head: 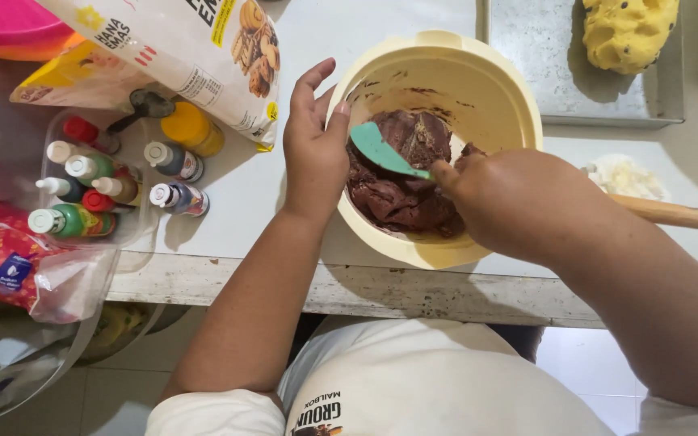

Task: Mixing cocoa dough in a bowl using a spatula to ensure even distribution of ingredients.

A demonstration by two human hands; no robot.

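Brown dough (pixel 401 173) lumpy in cream bowl (pixel 494 89); right hand (pixel 510 206) grip closed on teal spatula (pixel 381 149), left hand (pixel 314 149) open, steadying rim.

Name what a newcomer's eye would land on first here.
First, the pale yellow bowl at centre, full of dark brown dough, where the right hand works a teal spatula while the left hand steadies the rim. Next, the yellow dough lump on the metal tray, top right.

Smooth plastic bowl (pixel 490 89), matt dough (pixel 401 194)
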